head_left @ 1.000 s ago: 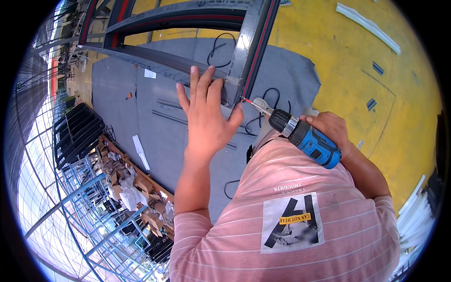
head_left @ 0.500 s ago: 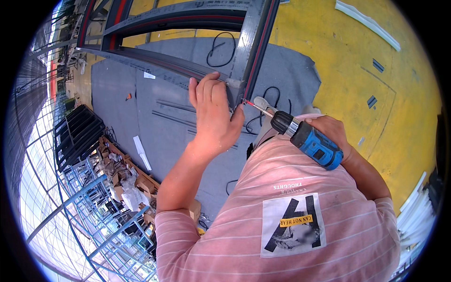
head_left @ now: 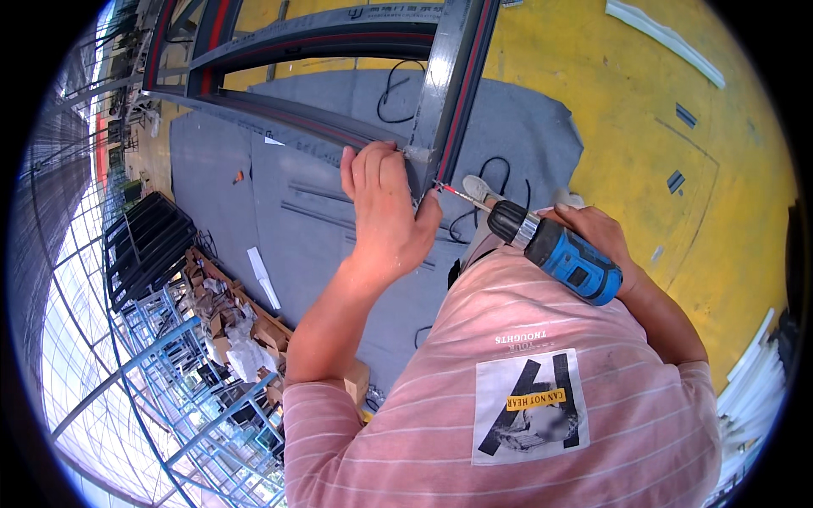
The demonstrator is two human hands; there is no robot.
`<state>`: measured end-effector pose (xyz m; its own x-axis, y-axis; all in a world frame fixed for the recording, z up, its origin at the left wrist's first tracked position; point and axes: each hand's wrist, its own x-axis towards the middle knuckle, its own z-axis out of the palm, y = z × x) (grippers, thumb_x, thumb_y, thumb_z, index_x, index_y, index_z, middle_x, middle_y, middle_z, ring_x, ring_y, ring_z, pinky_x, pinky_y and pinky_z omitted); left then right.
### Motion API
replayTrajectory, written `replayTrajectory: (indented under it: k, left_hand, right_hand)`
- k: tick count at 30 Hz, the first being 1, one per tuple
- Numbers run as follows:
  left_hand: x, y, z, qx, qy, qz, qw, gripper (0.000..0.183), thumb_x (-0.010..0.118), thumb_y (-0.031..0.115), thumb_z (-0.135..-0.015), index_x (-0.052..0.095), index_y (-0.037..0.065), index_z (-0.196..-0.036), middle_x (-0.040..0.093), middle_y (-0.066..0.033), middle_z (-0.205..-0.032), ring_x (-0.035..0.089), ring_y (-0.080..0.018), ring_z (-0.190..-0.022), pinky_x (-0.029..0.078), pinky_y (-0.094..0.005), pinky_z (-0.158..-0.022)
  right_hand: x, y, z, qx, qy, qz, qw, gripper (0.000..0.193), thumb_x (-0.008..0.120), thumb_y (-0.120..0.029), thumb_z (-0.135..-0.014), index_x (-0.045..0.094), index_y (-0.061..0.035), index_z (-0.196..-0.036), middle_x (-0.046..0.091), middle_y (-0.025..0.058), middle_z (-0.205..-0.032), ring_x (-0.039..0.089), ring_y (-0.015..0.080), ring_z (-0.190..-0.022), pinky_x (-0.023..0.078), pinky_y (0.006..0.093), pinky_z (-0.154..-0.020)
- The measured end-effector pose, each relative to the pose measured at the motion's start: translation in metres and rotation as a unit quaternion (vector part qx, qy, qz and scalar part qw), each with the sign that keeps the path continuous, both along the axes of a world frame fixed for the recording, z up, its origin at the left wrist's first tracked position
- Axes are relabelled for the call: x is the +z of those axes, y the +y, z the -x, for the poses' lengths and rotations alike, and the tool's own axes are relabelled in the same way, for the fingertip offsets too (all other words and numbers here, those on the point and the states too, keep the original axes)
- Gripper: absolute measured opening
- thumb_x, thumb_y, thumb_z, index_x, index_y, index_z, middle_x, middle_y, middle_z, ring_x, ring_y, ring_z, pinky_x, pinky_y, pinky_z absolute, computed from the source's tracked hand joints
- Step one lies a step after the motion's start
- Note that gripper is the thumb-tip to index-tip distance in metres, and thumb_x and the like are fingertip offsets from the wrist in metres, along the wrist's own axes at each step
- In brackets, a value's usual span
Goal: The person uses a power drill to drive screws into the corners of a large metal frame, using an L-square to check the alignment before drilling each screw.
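A dark grey metal window frame (head_left: 439, 102) with red strips reaches in from the top, its near corner in front of me. My left hand (head_left: 383, 207) grips that corner, fingers over the lower bar and thumb by the corner's edge. In my right hand (head_left: 603, 235) is a blue and black cordless drill (head_left: 576, 264), held level and aimed at the corner. Its long bit (head_left: 464, 196), red near the tip, meets the frame's edge beside my left thumb. Whether a screw sits at the tip is too small to tell. The drill body hides most of my right fingers.
Grey matting (head_left: 322, 245) covers the floor under the frame, with black cords (head_left: 506, 182) and thin dark strips on it. Yellow floor (head_left: 627, 127) lies to the right. At left stand stacked black frames (head_left: 152, 245), a box of scraps (head_left: 246, 330) and blue metal racks (head_left: 182, 372).
The view has shifted slightly. Both hands, the drill and the frame corner keep nearly the same places relative to each other.
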<state>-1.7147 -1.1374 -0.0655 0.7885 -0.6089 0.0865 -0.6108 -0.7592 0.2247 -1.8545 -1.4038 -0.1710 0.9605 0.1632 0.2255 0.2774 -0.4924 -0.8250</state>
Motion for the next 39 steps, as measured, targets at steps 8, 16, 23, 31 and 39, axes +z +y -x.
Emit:
replayTrajectory:
  k: [8, 16, 23, 31, 39]
  left_hand:
    - [-0.004, -0.002, 0.001, -0.008, -0.026, 0.019, 0.999, 0.057, 0.07, 0.009, -0.072, 0.044, -0.009, -0.119, 0.048, -0.0239, -0.122, 0.042, -0.041, -0.123, 0.015, -0.0615, -0.114]
    - [-0.002, 0.003, 0.0, -0.016, -0.013, 0.011, 1.0, 0.058, 0.071, 0.009, -0.072, 0.043, -0.009, -0.12, 0.048, -0.0243, -0.125, 0.041, -0.041, -0.124, 0.015, -0.062, -0.114]
    - [-0.001, 0.003, -0.001, -0.012, -0.002, 0.009, 1.0, 0.057, 0.071, 0.009, -0.072, 0.043, -0.009, -0.119, 0.048, -0.0242, -0.124, 0.041, -0.0412, -0.125, 0.015, -0.0616, -0.114]
    - [0.0, 0.004, -0.001, -0.02, 0.007, 0.011, 1.0, 0.058, 0.072, 0.007, -0.073, 0.042, -0.008, -0.121, 0.046, -0.024, -0.126, 0.04, -0.0414, -0.125, 0.014, -0.0616, -0.114]
    - [0.008, 0.012, 0.001, -0.018, 0.026, -0.013, 0.999, 0.06, 0.071, 0.008, -0.077, 0.041, -0.006, -0.127, 0.046, -0.023, -0.13, 0.041, -0.0399, -0.131, 0.015, -0.0588, -0.117]
  right_hand:
    - [-0.003, 0.0, -0.001, 0.028, -0.033, -0.067, 0.997, 0.052, 0.074, -0.016, -0.075, 0.065, -0.0027, -0.124, 0.072, 0.0153, -0.11, 0.069, 0.0317, -0.085, 0.053, 0.0376, -0.076]
    - [-0.005, 0.011, -0.001, -0.003, -0.042, -0.046, 0.998, 0.046, 0.073, -0.015, -0.075, 0.068, -0.0056, -0.12, 0.074, 0.0134, -0.106, 0.07, 0.0306, -0.082, 0.054, 0.0375, -0.073]
    - [0.0, 0.007, -0.002, 0.031, -0.007, 0.018, 0.999, 0.048, 0.074, -0.018, -0.075, 0.066, -0.0106, -0.122, 0.074, 0.0104, -0.102, 0.069, 0.0298, -0.083, 0.054, 0.0377, -0.073]
    - [-0.005, 0.005, -0.004, 0.03, -0.083, 0.045, 0.995, 0.052, 0.074, -0.023, -0.074, 0.065, -0.0104, -0.124, 0.072, 0.0083, -0.116, 0.069, 0.0289, -0.086, 0.052, 0.0383, -0.074]
    - [0.022, -0.007, -0.014, 0.054, -0.135, 0.078, 0.986, 0.05, 0.071, -0.024, -0.076, 0.067, -0.0077, -0.123, 0.07, 0.0088, -0.121, 0.067, 0.0271, -0.092, 0.047, 0.0381, -0.08]
